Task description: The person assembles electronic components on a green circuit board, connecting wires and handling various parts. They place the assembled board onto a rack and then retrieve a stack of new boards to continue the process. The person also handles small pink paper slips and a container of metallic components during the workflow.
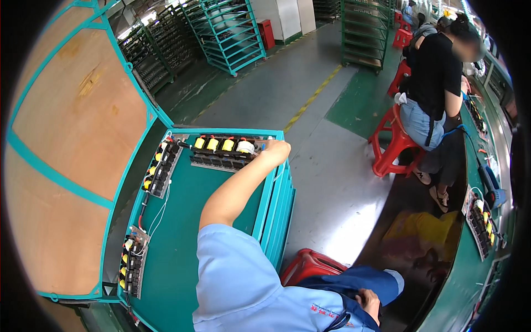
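Observation:
My left hand (276, 148) reaches out to the far right corner of a teal tray (182, 221) and is closed on the right end of a long circuit board (221, 152) with yellow coils and black parts. A second similar board (160, 169) lies along the tray's left side. A third board (131, 265) lies at the near left, with thin wires running between them. My right hand (369, 303) rests on my thigh at the lower right, holding nothing.
The tray tops a stack of teal trays (279, 210). A red stool (307, 265) is under me. On the right a dark conveyor (420, 221) runs past another board (481, 224). A person (437, 83) sits on a red stool (392, 146). Racks (227, 30) stand behind.

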{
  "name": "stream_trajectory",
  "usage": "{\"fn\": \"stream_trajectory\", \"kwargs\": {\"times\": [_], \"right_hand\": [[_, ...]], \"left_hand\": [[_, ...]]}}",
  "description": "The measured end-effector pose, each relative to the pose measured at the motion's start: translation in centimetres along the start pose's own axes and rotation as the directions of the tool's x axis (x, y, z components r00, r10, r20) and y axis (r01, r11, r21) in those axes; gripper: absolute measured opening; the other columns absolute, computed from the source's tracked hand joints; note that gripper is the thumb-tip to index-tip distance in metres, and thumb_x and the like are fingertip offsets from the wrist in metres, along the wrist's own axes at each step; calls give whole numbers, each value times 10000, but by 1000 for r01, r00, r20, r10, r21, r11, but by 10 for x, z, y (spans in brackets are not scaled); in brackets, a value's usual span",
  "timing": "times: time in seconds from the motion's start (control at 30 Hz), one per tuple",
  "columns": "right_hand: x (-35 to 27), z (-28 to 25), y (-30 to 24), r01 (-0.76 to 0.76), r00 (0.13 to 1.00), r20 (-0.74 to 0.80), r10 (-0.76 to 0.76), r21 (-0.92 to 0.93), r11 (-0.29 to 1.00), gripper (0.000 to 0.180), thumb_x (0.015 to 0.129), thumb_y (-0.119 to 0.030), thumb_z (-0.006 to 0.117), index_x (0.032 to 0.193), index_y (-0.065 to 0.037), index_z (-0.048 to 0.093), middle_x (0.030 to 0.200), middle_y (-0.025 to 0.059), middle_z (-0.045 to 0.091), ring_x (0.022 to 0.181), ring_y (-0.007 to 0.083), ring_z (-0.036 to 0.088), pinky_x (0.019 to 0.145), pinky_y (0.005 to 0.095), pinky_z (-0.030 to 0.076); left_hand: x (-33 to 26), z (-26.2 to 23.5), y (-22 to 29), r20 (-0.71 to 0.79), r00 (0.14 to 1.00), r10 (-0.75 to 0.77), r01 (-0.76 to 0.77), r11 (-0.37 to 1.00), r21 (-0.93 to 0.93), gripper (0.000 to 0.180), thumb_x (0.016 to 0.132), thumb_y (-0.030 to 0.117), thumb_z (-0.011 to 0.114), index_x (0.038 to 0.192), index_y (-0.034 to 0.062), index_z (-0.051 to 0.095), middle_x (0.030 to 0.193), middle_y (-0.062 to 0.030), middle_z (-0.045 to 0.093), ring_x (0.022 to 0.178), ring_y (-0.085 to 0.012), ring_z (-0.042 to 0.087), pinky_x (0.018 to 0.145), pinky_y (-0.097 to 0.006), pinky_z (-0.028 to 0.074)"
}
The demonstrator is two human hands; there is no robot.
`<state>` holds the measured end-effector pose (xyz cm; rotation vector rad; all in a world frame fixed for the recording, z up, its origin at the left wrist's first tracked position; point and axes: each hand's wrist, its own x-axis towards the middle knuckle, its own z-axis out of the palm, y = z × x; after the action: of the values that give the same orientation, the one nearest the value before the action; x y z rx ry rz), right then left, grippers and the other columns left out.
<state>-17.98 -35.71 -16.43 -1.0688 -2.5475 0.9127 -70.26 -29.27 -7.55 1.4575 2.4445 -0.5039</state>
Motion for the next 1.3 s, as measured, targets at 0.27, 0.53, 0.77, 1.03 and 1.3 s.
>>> {"fn": "stream_trajectory", "kwargs": {"times": [0.27, 0.53, 0.77, 1.03, 1.3], "right_hand": [[-4, 0, 0, -61, 998, -13, 61, 47, 997, 163, 645, -11, 613, 799, 17, 572, 737, 172, 569, 658, 317, 575, 600, 358, 457], [-9, 2, -14, -87, 993, -70, 92, 68, 994, 157, 641, -22, 614, 789, 7, 573, 749, 160, 573, 712, 335, 561, 651, 373, 448], [-37, -14, 5, -51, 987, -152, 48, -19, 998, 151, 699, -133, 621, 813, -48, 572, 754, 119, 570, 729, 301, 556, 662, 368, 432], [-93, -37, 29, -41, 922, -387, 15, -57, 998, 200, 806, -213, 525, 932, -59, 541, 827, 96, 576, 783, 261, 560, 699, 357, 436], [-216, -77, -6, -272, 341, -935, 100, 4, 962, 91, 682, -84, 637, 769, -72, 612, 717, 34, 597, 649, 200, 572, 586, 301, 455]], "left_hand": [[-29, -34, -67, -792, 462, -400, -447, 666, -597, 83, 712, 74, 594, 786, 88, 630, 765, -56, 592, 699, -144, 561, 653, -279, 450], [-78, 97, -223, -308, 416, -856, 551, 507, -663, 525, 668, 383, 618, 1063, 46, 538, 1074, -198, 527, 1012, -354, 476, 858, -420, 385], [-67, 90, -219, -544, 361, -757, 524, 647, -553, 454, 661, 437, 620, 1001, 138, 590, 954, -159, 587, 882, -334, 555, 754, -431, 449], [-85, -59, -74, -537, 381, -753, 517, 655, -551, 326, 698, 239, 493, 885, 14, 637, 897, -195, 609, 862, -357, 584, 708, -454, 475], [-28, -214, 278, -851, 207, 482, -848, 522, 89, 266, 770, 129, 544, 989, -22, 560, 965, -173, 582, 884, -285, 554, 785, -346, 423]]}}
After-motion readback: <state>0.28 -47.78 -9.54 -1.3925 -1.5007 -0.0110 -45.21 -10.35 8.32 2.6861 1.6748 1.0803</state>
